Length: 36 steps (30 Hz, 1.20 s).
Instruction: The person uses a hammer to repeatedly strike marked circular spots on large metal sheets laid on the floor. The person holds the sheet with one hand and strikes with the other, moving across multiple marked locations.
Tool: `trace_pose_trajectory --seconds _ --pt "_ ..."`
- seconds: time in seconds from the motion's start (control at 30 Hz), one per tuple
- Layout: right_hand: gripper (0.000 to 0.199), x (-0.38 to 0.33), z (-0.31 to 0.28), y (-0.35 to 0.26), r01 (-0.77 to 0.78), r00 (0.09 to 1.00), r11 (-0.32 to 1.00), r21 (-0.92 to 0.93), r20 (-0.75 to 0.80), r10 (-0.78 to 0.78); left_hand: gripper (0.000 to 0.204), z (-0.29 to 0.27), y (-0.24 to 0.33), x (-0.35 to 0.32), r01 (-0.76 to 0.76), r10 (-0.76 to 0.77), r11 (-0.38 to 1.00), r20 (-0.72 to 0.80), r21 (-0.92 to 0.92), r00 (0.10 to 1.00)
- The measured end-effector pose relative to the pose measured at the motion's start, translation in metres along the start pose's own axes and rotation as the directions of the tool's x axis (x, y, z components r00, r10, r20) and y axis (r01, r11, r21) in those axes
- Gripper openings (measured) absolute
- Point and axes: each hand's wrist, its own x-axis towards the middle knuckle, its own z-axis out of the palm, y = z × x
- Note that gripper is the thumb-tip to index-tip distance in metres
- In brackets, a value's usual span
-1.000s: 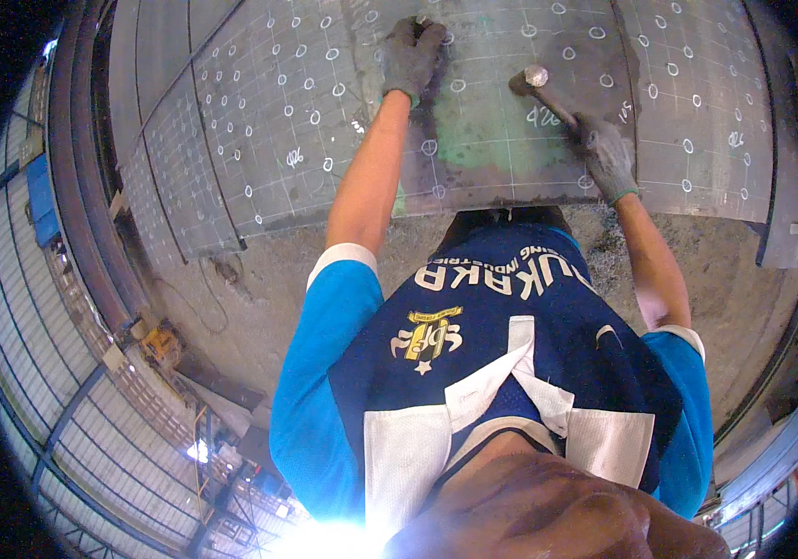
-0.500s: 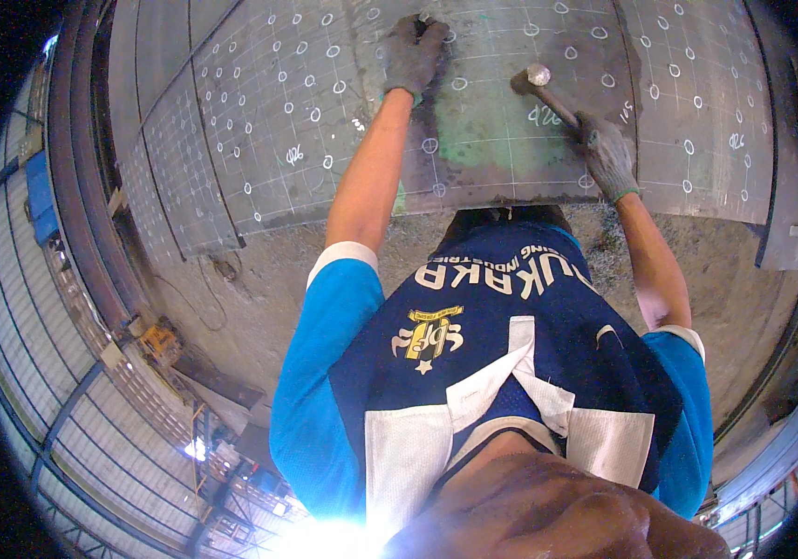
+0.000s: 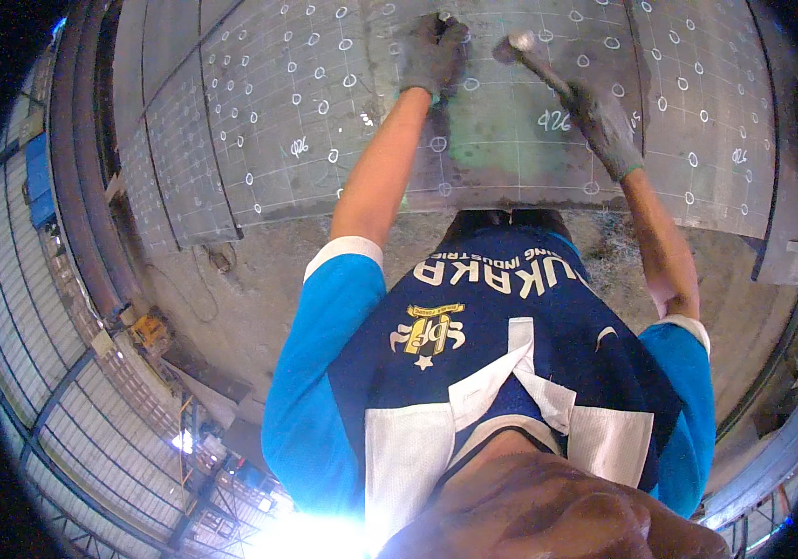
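A dark steel plate [image 3: 511, 140] lies in front of me, chalked with white grid lines and small circles. My left hand [image 3: 429, 58], in a grey knit glove, rests low at the plate's far middle. Its fingers are closed on what looks like a short metal punch [image 3: 445, 18]; only a shiny end shows. In my right hand [image 3: 602, 130], also gloved, is a hammer [image 3: 537, 65] gripped by its handle. The hammer's bright, slightly blurred face is to the right of my left hand, apart from it.
Narrower marked plates [image 3: 189, 140] lie to the left, and another marked plate [image 3: 697, 102] adjoins at the right. Dark steel beams [image 3: 82, 168] run along the left. A yellow machine [image 3: 149, 329] stands on the floor [image 3: 259, 307] at the lower left.
My right hand and the hammer have moved farther away and slightly left, nearer my left hand. The plate and my left hand appear shifted slightly right in view; both grips are kept.
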Motion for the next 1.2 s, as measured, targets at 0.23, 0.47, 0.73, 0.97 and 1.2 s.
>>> trace_pose_trajectory --seconds 0.23,0.47,0.73,0.97,1.2 --pt "0.033 0.113 -0.078 -0.082 0.158 0.971 0.733 0.661 -0.24 0.007 0.046 -0.013 0.03 -0.02 0.041 -0.043 0.997 -0.028 -0.069 0.999" --pt "0.02 0.111 -0.032 -0.027 0.253 0.967 0.963 -0.093 0.066 -0.248 0.053 -0.013 0.034 -0.022 0.081 -0.064 0.978 0.094 -0.193 0.994" --pt "0.044 0.013 -0.047 -0.095 -0.627 0.778 0.558 0.544 0.466 0.421 0.042 -0.038 0.031 -0.021 0.123 -0.154 0.962 -0.113 -0.244 0.982" --pt "0.041 -0.063 0.023 -0.043 -0.674 0.737 0.475 0.566 0.468 0.487 0.049 -0.077 -0.029 -0.018 0.125 -0.182 0.974 -0.318 -0.191 0.93" --pt "0.041 -0.085 0.076 -0.007 -0.349 0.937 0.826 0.442 0.156 0.312 0.052 -0.068 -0.078 -0.014 0.136 -0.149 0.989 -0.292 -0.064 0.945"
